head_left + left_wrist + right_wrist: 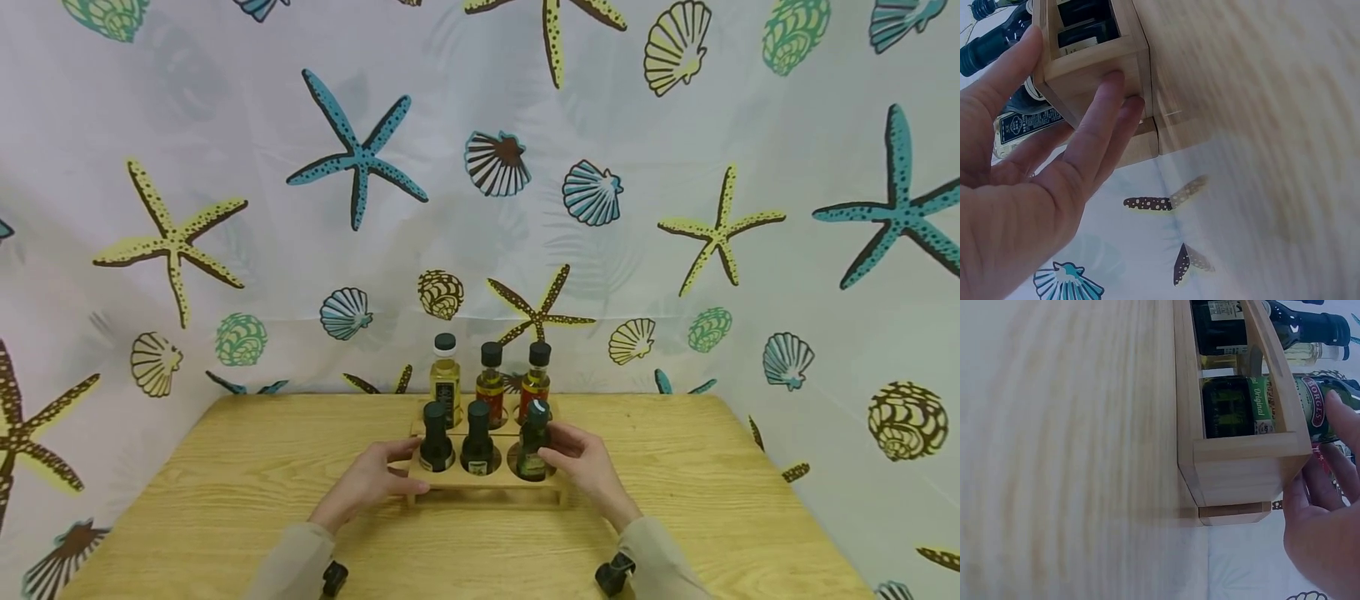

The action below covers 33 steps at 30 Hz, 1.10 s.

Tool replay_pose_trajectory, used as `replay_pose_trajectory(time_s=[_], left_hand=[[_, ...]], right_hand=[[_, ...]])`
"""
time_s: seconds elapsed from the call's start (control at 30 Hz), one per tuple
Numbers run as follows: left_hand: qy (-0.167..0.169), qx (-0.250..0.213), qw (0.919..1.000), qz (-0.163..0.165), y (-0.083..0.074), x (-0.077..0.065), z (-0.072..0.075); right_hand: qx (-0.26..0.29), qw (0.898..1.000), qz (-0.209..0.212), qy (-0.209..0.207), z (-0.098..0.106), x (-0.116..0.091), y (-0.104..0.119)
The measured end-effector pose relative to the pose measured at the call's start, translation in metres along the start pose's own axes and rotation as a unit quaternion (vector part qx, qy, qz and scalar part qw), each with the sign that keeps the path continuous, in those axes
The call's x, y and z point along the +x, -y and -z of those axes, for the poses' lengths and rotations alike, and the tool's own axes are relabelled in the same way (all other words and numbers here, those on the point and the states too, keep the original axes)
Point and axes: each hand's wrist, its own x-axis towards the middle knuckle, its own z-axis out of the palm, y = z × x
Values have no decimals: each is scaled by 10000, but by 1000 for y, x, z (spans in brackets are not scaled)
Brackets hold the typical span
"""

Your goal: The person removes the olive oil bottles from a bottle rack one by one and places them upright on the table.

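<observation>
A two-tier wooden bottle rack [491,482] stands mid-table. My left hand [372,477] grips its left end. In the left wrist view the thumb lies over the top edge and two fingers rest against the end panel [1088,87]. At the rack's right front hole, my right hand [590,468] holds a dark green Borges bottle [532,443], thumb in front and fingers behind. This bottle [1314,403] sits in its hole, its base seen inside the rack in the right wrist view. Two dark bottles, one on the left [435,442] and one central [478,442], share the front row.
In the back row stand a pale yellow oil bottle [445,379] and two red-labelled bottles with black caps, one in the middle [491,385] and one on the right [536,379]. A curtain [450,250] with starfish and shells hangs behind the wooden table [285,450].
</observation>
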Motion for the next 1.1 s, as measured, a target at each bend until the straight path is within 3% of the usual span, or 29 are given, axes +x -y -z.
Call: replay_pose_trajectory(time_s=[0.23,0.47,1.1], left_hand=[[-93,4,9999,88,0,1,-4],[-108,29,9999,94,0,3,-2],[-86,80,9999,-6,-3,2,-2]], right_hand=[[-527,9984,143,132,6,-7,3],[-1609,9841,198,721,11,-9,0],[-1655,9819,306,864,16,-4,3]])
